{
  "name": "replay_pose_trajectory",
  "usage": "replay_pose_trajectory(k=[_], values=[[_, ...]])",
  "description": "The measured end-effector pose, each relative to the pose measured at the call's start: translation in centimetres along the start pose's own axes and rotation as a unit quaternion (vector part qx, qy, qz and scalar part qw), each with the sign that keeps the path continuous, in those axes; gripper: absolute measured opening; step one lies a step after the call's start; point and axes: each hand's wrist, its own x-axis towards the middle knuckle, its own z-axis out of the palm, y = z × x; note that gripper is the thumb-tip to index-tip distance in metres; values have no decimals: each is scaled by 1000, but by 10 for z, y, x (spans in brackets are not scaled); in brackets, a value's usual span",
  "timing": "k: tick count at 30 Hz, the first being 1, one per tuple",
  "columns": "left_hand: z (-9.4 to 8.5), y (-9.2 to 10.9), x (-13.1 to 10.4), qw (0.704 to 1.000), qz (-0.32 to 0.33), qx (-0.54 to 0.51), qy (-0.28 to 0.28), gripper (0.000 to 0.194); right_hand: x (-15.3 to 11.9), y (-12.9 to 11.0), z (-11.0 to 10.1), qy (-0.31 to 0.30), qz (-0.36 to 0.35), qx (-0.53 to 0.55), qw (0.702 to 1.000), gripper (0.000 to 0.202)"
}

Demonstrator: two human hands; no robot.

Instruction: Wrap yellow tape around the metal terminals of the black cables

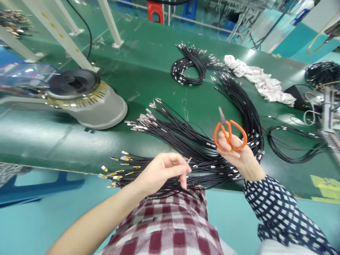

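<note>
My left hand (162, 171) pinches a small metal-tipped wire end (188, 161) between thumb and fingers, just above a large bundle of black cables (186, 141) with metal terminals that fans across the green table (148, 60) and over its front edge. My right hand (239, 156) holds orange-handled scissors (228, 132), fingers through the loops and the short blades pointing up and away. The two hands are apart, with the scissors to the right of the wire end.
A grey tape dispenser machine (87, 97) sits at the left. A coiled cable bundle (190, 65) and a white rag (261, 81) lie farther back. More cable loops (289, 145) and equipment (328, 109) are at the right edge.
</note>
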Motion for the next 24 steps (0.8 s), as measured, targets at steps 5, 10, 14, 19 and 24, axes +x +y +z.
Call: replay_pose_trajectory(k=[5, 10, 14, 19, 24], values=[[14, 3, 4, 995, -19, 95, 39, 25, -31, -5, 6, -85, 60, -69, 992, 41], [23, -1, 0, 939, 130, 304, 98, 11, -58, -18, 10, -127, 69, -219, 965, 45], [20, -11, 0, 858, 251, 441, 79, 11, -71, -33, 21, -157, 71, -480, 860, 28], [15, -20, 0, 771, 321, 546, 60, 13, -74, -43, 32, -149, -44, -734, 661, 31], [16, -21, -2, 726, 339, 598, 38, 15, -67, -46, 34, -184, -63, -791, 580, 31]])
